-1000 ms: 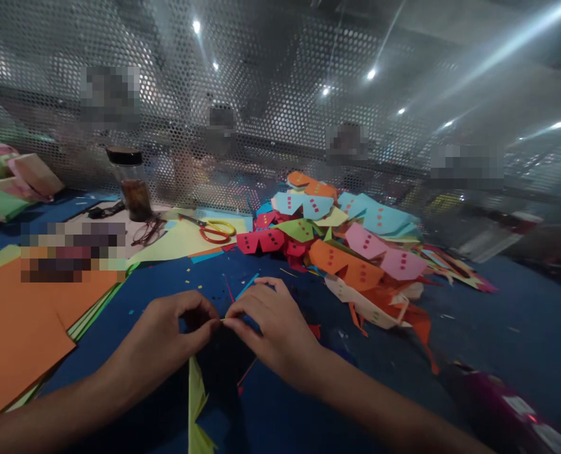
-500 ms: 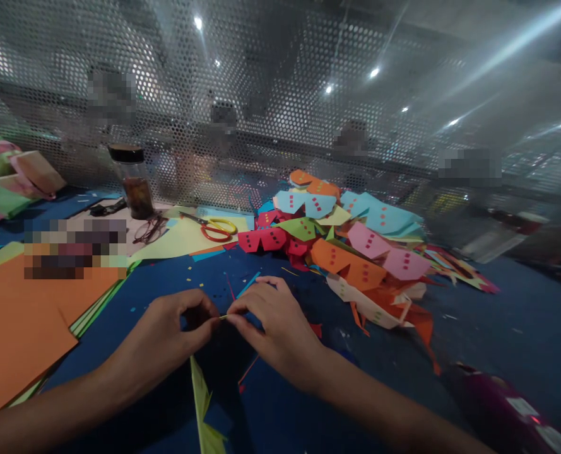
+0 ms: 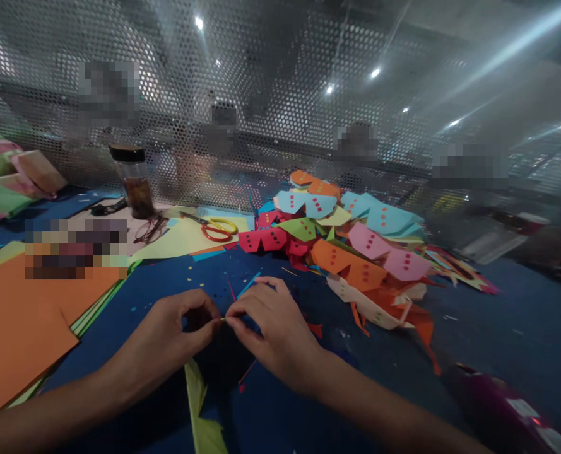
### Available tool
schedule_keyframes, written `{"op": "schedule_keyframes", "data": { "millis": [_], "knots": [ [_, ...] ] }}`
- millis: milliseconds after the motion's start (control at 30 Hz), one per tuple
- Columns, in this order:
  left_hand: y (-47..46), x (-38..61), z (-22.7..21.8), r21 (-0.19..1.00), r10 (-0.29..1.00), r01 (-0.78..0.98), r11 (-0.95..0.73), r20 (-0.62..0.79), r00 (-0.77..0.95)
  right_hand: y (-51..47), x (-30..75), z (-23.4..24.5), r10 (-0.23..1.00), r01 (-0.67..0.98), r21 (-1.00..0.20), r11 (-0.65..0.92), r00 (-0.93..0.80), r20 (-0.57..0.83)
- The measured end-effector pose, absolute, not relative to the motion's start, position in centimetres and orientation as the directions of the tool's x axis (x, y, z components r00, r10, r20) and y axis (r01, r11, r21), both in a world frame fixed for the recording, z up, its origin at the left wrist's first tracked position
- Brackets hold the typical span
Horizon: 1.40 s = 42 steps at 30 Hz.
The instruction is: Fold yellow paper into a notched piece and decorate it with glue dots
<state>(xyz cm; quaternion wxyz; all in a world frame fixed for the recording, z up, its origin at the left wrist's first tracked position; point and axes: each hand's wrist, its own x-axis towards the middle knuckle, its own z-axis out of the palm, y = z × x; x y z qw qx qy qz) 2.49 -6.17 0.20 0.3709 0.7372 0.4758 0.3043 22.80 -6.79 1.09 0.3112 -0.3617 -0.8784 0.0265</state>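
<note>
My left hand [image 3: 166, 337] and my right hand [image 3: 273, 328] meet over the blue table [image 3: 498, 315], fingertips pinched together on a thin yellow-green strip of paper [image 3: 223, 320]. The strip seems to belong to a yellow-green paper piece [image 3: 199, 410] that hangs below my hands, but my fingers hide the join. Both hands are closed in a pinch.
A heap of folded coloured paper shapes with dots [image 3: 351, 252] lies just right of my hands. Orange sheets [image 3: 19, 321] lie at left. Scissors with yellow and red handles [image 3: 216, 228], a dark-lidded jar [image 3: 135, 183] and a perforated metal screen [image 3: 261, 113] stand behind. A purple object [image 3: 502, 410] lies at lower right.
Hands stay pinched in place. The yellow-green paper below them has shifted slightly.
</note>
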Motion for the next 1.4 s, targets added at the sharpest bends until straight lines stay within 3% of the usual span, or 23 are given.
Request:
{"op": "schedule_keyframes", "data": {
  "millis": [633, 1067, 1400],
  "knots": [
    [-6.27, 3.02, 0.44, 0.865, 0.94, 0.45, -0.223, 0.069, 0.334, -6.94, 22.6, 1.2, 0.653, 0.617, -0.27, 0.739, -0.557, 0.512],
    [-6.18, 3.0, -0.34, 0.887, 0.942, 0.423, -0.185, 0.037, 0.335, -6.94, 22.7, 0.8, 0.481, 0.592, 0.002, 0.806, -0.658, 0.578],
    [-5.88, 3.53, 0.1, 0.955, 0.938, 0.291, -0.06, -0.046, 0.344, -6.82, 23.3, 1.13, 0.403, 0.527, 0.053, 0.848, -0.707, 0.581]
  ]
}}
